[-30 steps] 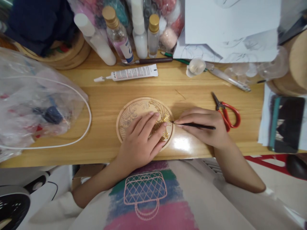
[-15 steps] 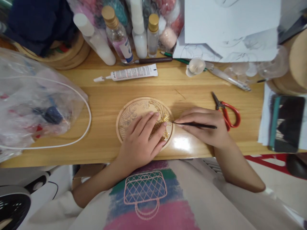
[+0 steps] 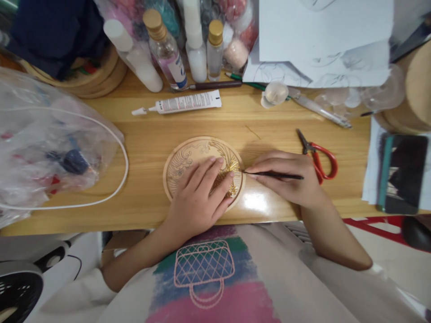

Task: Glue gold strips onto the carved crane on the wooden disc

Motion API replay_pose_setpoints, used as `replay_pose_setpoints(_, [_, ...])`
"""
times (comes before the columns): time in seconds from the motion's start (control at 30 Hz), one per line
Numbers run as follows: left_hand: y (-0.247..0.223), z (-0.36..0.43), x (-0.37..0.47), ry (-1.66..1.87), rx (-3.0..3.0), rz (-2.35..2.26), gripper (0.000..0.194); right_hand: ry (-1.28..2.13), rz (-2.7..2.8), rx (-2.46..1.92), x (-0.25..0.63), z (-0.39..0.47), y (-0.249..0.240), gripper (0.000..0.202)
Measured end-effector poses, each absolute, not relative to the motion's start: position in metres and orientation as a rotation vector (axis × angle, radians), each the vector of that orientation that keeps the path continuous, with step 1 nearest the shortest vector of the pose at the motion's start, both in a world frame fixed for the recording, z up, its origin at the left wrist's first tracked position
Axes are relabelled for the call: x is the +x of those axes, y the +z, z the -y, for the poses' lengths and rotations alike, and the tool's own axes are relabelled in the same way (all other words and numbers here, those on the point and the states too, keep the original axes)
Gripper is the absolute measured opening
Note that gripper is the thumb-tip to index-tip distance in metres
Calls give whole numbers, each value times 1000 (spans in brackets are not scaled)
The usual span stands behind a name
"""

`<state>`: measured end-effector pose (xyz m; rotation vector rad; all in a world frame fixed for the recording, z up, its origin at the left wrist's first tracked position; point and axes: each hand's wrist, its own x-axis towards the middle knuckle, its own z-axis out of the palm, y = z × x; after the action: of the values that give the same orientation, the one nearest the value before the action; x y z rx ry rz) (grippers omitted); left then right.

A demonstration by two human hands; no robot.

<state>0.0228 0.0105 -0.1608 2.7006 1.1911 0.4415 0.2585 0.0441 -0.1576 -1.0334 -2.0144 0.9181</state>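
Observation:
A round wooden plaque (image 3: 182,157) with drawn swirling lines lies near the table's front edge. Gold wire (image 3: 230,164) is laid along part of the design on its right side. My left hand (image 3: 198,195) rests flat on the plaque, fingers stretched out, covering its lower middle. From the right, my right hand (image 3: 286,175) pinches slim black tweezers (image 3: 276,175), whose tip points left at the plaque's right rim beside the gold wire. Whether the tip grips any wire is too small to tell. Red-handled pliers (image 3: 316,154) lie just beyond my right hand.
Behind the plaque lie a white glue tube (image 3: 188,103) and a loose piece of wire (image 3: 252,132). Several bottles (image 3: 168,58) stand at the back, near paper sketches (image 3: 323,45). A plastic bag (image 3: 60,148) sits left; a phone (image 3: 404,175) lies right.
Almost nothing differs. The tweezers and my right hand have shifted very slightly; my left hand stays in place on the plaque.

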Motion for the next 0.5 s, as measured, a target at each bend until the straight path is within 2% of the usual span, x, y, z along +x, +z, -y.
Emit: replay_pose_setpoints(0.5, [-160,-10,24,426,2689,-1191,36,913,2041,-1061,258,-43,-157,10])
